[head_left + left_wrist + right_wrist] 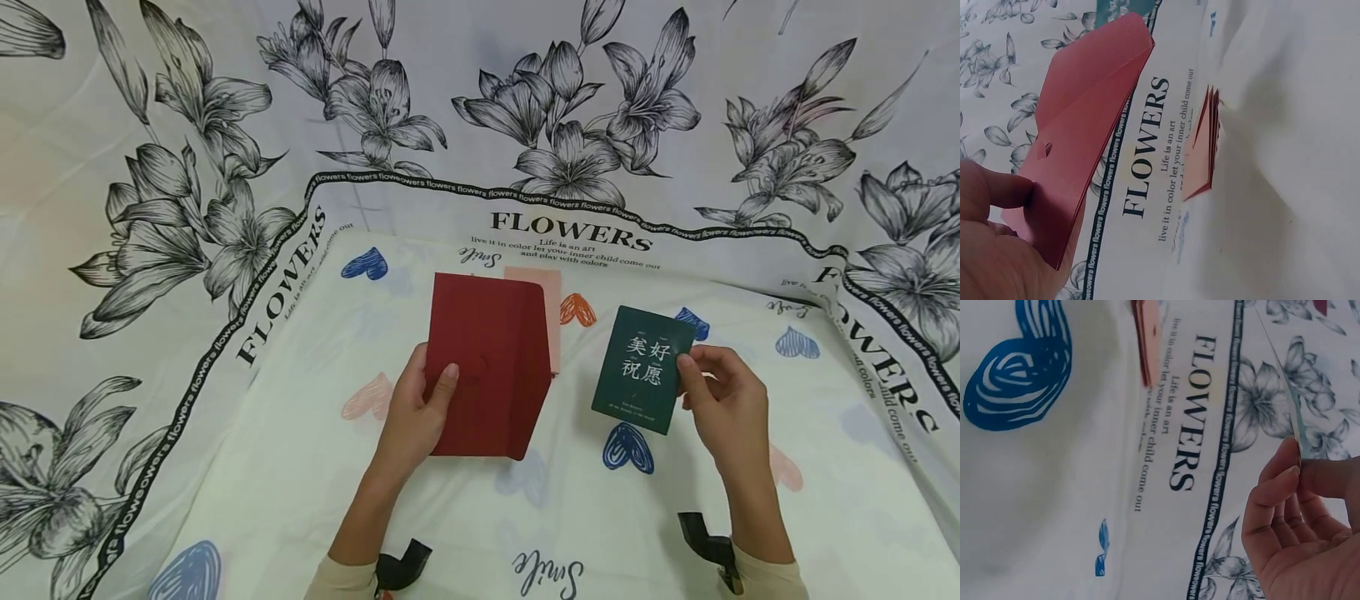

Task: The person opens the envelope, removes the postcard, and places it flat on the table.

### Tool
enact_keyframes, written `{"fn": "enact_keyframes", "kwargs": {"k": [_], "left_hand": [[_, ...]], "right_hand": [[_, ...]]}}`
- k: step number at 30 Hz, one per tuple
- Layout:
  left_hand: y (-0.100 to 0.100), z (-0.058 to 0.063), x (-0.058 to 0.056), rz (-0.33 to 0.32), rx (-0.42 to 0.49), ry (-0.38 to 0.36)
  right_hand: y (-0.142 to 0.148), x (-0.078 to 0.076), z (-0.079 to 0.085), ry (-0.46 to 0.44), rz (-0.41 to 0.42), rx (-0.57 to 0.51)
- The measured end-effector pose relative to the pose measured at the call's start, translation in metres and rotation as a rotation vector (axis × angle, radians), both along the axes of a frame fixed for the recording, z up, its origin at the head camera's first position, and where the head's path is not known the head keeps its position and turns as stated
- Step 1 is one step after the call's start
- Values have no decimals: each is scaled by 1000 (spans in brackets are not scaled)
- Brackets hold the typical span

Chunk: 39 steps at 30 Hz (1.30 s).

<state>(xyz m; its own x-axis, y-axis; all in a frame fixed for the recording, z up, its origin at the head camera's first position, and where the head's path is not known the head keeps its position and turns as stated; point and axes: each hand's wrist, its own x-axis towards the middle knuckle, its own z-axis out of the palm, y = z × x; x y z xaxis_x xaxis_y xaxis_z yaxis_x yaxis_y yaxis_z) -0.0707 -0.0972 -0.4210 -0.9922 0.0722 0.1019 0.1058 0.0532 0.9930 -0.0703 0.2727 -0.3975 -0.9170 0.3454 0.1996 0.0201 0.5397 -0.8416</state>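
Pink papers (554, 333) lie on a white cloth (300, 467) printed with colored hearts (628, 450), sketched lilies (573, 158) and "FLOWERS" lettering (571, 232).

A plain beige left sleeve (339, 581) is worn, matched in colour by the right sleeve (772, 577), and both are finished with simple edges. Beside the left sleeve a black angled mount (399, 572) is worn, its outer end bent and squared off, with a small orange-red patch (385, 595) seen beneath. A similarly bent black bracket (708, 547) is worn beside the right sleeve. The fingers (1265, 515) are left uncovered.
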Motion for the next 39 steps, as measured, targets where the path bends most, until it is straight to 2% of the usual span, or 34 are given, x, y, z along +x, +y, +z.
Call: {"fn": "enact_keyframes", "kwargs": {"k": [8,14,25,31,39], "left_hand": [[1,2,1,-19,13,-11],[1,4,3,-24,17,-30],[0,3,5,-27,28,-23],[0,4,6,-18,14,-42],[1,0,5,-30,21,-54]], "right_hand": [[12,-30,-16,-132,106,24],[17,-47,-25,-202,132,82],[21,-78,-42,-315,160,123],[22,-92,-51,-350,183,177],[21,-104,-51,-357,167,256]]}}
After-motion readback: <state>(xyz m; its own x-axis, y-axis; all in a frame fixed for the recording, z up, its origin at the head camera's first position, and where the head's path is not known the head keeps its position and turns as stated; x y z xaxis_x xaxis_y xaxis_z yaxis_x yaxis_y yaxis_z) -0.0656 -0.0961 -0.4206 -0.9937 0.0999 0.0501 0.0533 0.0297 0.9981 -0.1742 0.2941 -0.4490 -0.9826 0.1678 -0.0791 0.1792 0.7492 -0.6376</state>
